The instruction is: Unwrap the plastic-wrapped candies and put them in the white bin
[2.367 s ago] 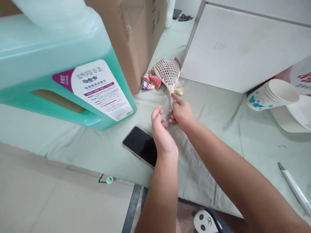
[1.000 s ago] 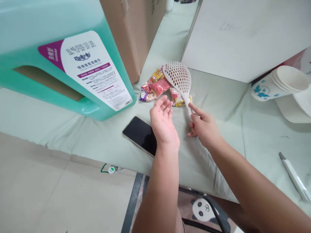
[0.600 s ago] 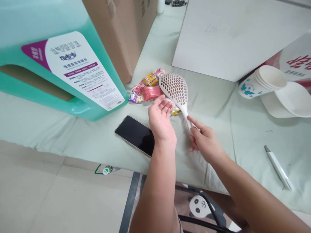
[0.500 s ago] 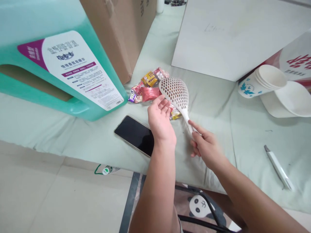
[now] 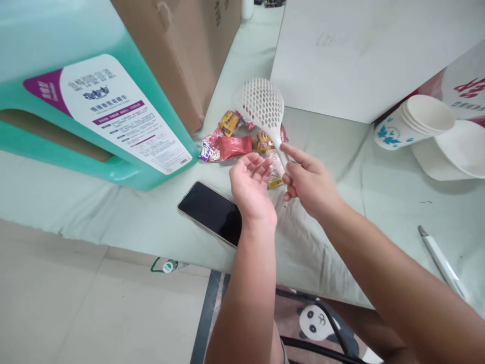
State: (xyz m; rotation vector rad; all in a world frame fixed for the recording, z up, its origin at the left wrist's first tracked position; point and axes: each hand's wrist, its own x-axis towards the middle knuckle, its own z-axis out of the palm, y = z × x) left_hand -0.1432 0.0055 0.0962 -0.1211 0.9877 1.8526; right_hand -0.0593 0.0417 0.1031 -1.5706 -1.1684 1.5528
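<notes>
My right hand (image 5: 310, 182) is closed round the handle of a white slotted skimmer (image 5: 261, 103), its index finger stretched along the stem. The skimmer's perforated bowl tilts up over a heap of wrapped candies (image 5: 235, 146) in red, yellow and purple wrappers. Palm up, my left hand (image 5: 253, 184) has loosely curled fingers with nothing in them. It lies just in front of the candies, left of the skimmer's handle. Beside its wrist is a black phone (image 5: 210, 211), its right end partly hidden by my forearm.
A large green liquid jug (image 5: 151, 126) stands at left, before a cardboard box (image 5: 182, 60). A white board (image 5: 364, 55) fills the back. At right are stacked paper cups (image 5: 413, 121), a white bowl (image 5: 450, 154) and a white-handled tool (image 5: 443, 263). The cloth-covered table (image 5: 129, 217) ends in front.
My right hand has lifted the skimmer up and away, its bowl now farther above the candies, with more of them showing. My left hand has stayed nearly in place.
</notes>
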